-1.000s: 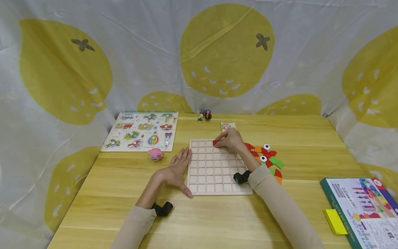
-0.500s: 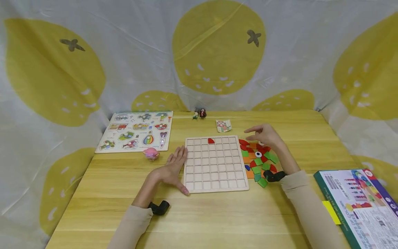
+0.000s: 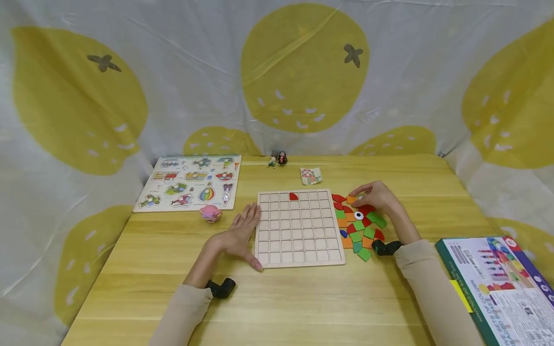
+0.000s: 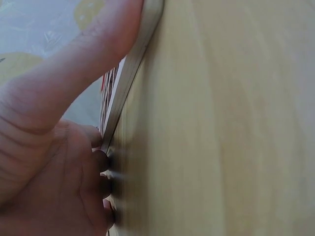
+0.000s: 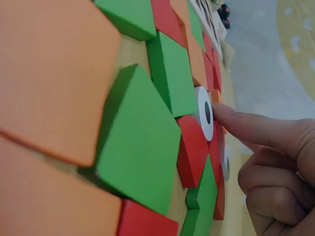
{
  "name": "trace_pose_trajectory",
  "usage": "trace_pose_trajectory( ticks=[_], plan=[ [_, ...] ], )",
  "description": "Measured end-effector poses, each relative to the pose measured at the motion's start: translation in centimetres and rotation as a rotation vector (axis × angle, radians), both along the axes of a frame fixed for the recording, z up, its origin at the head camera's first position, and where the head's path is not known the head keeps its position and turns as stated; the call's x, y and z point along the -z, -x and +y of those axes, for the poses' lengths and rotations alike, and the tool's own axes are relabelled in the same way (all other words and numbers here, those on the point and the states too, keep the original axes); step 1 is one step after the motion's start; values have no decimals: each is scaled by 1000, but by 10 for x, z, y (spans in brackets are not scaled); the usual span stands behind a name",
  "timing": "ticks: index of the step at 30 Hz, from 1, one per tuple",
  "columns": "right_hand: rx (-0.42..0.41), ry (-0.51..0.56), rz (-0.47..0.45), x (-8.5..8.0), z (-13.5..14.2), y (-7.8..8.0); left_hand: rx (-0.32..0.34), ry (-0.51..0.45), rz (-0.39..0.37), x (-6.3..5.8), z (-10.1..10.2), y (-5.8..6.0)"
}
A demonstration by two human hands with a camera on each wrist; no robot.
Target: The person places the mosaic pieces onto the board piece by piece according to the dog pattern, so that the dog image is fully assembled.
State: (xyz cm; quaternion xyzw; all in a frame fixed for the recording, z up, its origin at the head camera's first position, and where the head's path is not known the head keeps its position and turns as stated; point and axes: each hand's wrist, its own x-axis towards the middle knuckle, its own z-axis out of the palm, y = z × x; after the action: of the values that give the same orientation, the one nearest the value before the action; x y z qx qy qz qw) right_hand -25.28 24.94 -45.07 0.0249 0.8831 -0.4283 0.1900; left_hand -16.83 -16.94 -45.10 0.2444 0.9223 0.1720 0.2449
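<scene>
My left hand lies with fingers spread along the left edge of a wooden grid board, thumb near its front corner. In the left wrist view, the thumb reaches along the side of the board. A red quarter-circle tile sits in a top-row cell. Over the back of a pile of coloured tiles, my right hand pinches an orange tile between thumb and index finger. White eye discs, one marked here, and green tiles lie among the pile.
Beyond the board lies a small pattern card. A vehicle peg puzzle and a pink toy are at left. Two small figurines stand at the back. A boxed set lies at right, beside a yellow piece.
My right hand has left the red quarter-circle tile in the top row, moved right, and come down to an orange tile in the pile. The left hand keeps its place at the board.
</scene>
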Motion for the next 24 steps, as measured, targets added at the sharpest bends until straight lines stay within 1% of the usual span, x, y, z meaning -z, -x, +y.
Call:
trace_pose_trajectory(
  ticks=[5,10,12,15,17,19,21,24],
  plan=[
    [18,-44,-13,-2,3,0,4,0,2,0,1,0],
    [-50,-89,57,-5,3,2,-4,-6,16,-1,-1,0],
    [-67,-63,80,-6,1,2,-3,-3,15,-2,-1,0],
    [-82,11,101,-9,-7,1,-4,-5,9,-2,-1,0],
    [-98,54,115,-11,-19,1,-5,-10,6,-1,-1,0],
    [-123,89,124,-14,-36,2,-5,-9,7,0,-1,0],
    [-153,113,124,-16,-58,3,-6,-4,7,1,-1,0],
    [-190,137,131,-15,-94,8,-5,5,12,1,-1,1]
  ],
)
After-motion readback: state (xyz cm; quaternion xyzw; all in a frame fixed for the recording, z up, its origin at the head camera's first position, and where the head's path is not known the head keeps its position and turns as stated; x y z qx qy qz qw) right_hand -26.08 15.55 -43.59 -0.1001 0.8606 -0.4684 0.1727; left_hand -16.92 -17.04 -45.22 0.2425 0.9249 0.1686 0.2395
